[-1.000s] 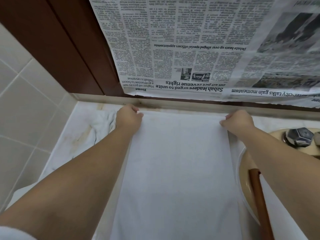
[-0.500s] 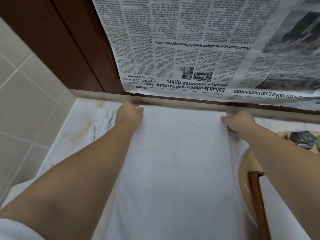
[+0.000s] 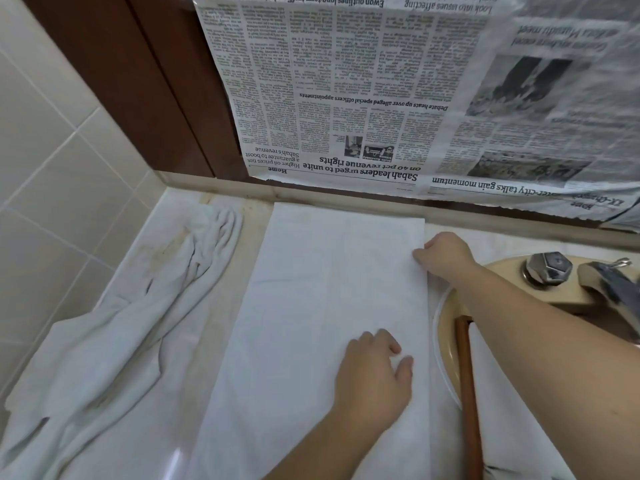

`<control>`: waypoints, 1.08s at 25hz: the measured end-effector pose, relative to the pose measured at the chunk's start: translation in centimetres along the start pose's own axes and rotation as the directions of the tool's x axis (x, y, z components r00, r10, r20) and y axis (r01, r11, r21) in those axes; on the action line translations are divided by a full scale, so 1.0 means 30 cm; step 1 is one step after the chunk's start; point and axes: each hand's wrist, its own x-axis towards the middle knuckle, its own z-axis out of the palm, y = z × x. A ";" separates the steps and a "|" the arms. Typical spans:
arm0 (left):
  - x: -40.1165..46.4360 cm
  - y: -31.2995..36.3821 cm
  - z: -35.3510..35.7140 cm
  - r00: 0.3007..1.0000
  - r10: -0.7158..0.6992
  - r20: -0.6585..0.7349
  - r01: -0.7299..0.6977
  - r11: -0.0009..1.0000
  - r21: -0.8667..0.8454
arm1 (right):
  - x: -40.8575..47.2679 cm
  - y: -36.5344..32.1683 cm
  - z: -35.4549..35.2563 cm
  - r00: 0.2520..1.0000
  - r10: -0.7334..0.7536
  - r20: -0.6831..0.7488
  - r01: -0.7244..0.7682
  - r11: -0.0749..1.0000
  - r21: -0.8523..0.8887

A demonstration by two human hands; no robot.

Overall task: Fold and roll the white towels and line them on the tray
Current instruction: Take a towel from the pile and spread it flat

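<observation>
White flat rectangular towel, right hand pinching its edge, left hand resting loosely (grip relaxed).

Left hand moved from towel far corner to right edge
</observation>
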 end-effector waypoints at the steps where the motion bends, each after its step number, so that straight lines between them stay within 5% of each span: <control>1: -0.015 0.022 0.032 0.998 -0.004 0.055 0.002 0.999 0.051 | -0.014 -0.009 0.002 1.000 0.001 0.009 -0.001 1.000 -0.008; 5: -0.021 0.073 0.092 0.979 -0.128 0.160 0.086 0.965 0.248 | -0.068 -0.042 -0.011 0.998 -0.029 -0.054 0.037 0.988 0.149; 10: -0.033 0.107 0.106 0.975 -0.210 0.072 0.187 0.952 0.241 | -0.111 -0.067 -0.047 0.996 -0.017 -0.087 0.054 0.897 0.439; 20: -0.123 0.077 -0.036 0.924 -0.347 -0.164 0.295 0.916 -0.272 | -0.160 -0.158 -0.019 0.983 -0.048 -0.177 0.137 0.834 0.534; 27: -0.158 -0.032 -0.277 0.848 -0.408 -0.338 0.292 0.893 -0.344 | -0.202 -0.414 0.129 0.961 -0.186 -0.204 0.268 0.804 0.531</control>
